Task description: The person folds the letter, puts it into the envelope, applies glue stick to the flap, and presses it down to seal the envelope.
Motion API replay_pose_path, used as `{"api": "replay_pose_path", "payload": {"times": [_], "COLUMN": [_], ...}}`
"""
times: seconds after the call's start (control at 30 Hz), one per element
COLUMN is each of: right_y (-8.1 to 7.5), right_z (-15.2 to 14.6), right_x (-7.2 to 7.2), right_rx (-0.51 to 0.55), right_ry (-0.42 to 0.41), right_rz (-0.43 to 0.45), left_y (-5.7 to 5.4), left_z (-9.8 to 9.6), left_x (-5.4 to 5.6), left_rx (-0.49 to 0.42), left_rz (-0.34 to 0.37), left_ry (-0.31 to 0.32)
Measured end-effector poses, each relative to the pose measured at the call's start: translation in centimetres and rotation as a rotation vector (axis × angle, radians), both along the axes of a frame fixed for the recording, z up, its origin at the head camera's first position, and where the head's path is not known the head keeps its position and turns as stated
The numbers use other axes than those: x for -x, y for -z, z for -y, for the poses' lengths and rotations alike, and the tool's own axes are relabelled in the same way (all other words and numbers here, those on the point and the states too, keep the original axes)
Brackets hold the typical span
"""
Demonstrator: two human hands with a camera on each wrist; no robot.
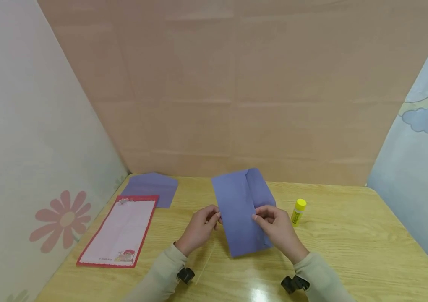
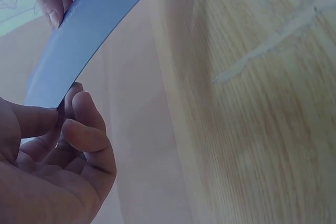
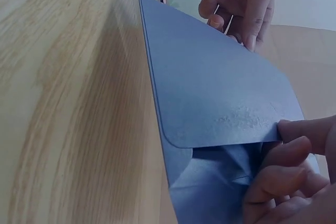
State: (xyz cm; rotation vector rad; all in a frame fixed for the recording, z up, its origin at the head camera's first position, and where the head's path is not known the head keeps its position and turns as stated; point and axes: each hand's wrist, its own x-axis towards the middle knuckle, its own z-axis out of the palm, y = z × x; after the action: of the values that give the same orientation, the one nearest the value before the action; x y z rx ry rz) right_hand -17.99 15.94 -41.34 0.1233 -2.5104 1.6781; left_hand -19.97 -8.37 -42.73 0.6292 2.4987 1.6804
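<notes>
On the wood-grained worktop (image 1: 350,239), at left, a red-bordered sheet (image 1: 121,233) lies partly over a purple paper (image 1: 155,186). At right stands a yellow-capped tube (image 1: 298,212). One pale streak (image 2: 262,48) is perhaps a scratch.

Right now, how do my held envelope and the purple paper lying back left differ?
Your left hand and right hand hold the envelope tilted; the purple paper lies flat. The red-bordered sheet overlaps the purple paper, not the envelope. Both are purple.
</notes>
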Motion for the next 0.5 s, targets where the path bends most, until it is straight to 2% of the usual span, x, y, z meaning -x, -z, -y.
{"api": "replay_pose_path", "payload": {"times": [0.5], "right_y": [0.65], "right_z": [-0.10], "right_x": [0.13], "right_rx": [0.075], "right_ry": [-0.059], "right_rz": [0.098], "left_y": [0.19], "left_z": [-0.14], "left_x": [0.24], "left_rx": [0.063], "left_rz": [-0.066], "left_ry": [-0.029]}}
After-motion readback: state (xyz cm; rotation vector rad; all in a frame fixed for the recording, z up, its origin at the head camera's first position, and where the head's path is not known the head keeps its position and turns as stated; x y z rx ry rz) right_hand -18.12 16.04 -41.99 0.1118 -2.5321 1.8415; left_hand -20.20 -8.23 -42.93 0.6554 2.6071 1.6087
